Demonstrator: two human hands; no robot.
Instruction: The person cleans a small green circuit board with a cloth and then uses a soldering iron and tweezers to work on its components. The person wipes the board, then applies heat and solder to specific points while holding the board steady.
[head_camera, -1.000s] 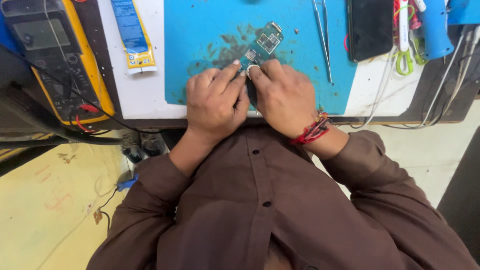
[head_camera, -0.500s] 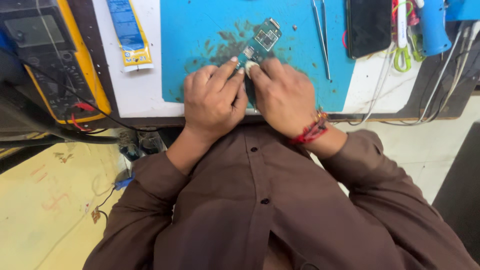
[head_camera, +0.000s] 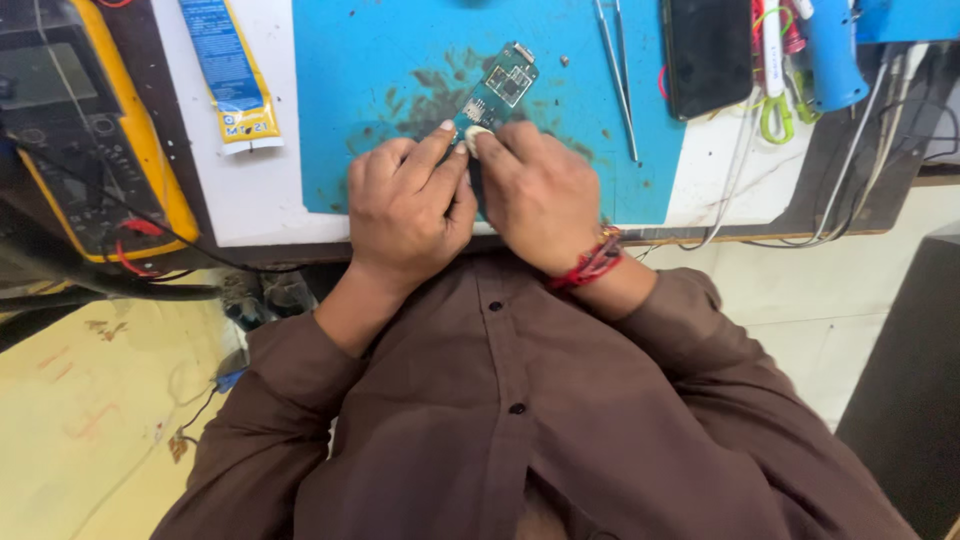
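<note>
A small green circuit board (head_camera: 497, 88) lies slanted on a stained blue work mat (head_camera: 360, 120). My left hand (head_camera: 408, 212) and my right hand (head_camera: 540, 192) rest side by side on the mat's near edge, fingers curled, thumbs and forefingers pinching the board's near end. Something dark shows between the two hands; what it is I cannot tell. A red thread band circles my right wrist (head_camera: 592, 262).
A yellow multimeter (head_camera: 85, 130) with red and black leads sits at the left. A blue tube (head_camera: 228, 70) lies left of the mat. Tweezers (head_camera: 615, 70), a dark phone (head_camera: 708, 52), a blue tool (head_camera: 830, 50) and several cables lie to the right.
Both hands stay pinched on the board's near end. The view has shifted slightly; the hands and board keep nearly the same place on the mat.
</note>
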